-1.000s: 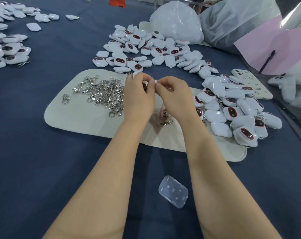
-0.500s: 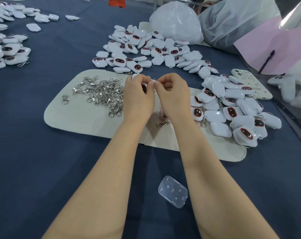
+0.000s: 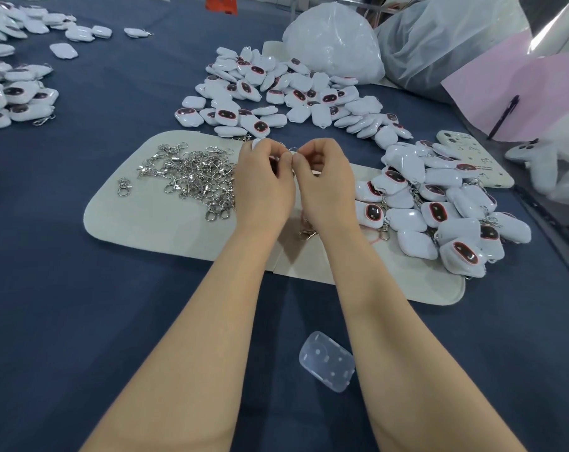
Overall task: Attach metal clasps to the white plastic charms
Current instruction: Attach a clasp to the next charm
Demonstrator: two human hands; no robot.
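Charm [image 3: 256, 144], one, white, pinched by left hand [image 3: 263, 187], one clasp ring [image 3: 292, 149] pinched by right hand [image 3: 325, 184]

Clasps [image 3: 191, 177] left on mat [image 3: 139, 220] — charms [image 3: 439, 203] right.

Finding no legible words, numbers, brands or signs anywhere in view. Showing only small dark marks and a thin red line on the cream phone case [image 3: 472, 161], all too blurred for reading. Bearing nothing but dark, red-rimmed patches on the white charms [image 3: 226, 114], with no lettering.
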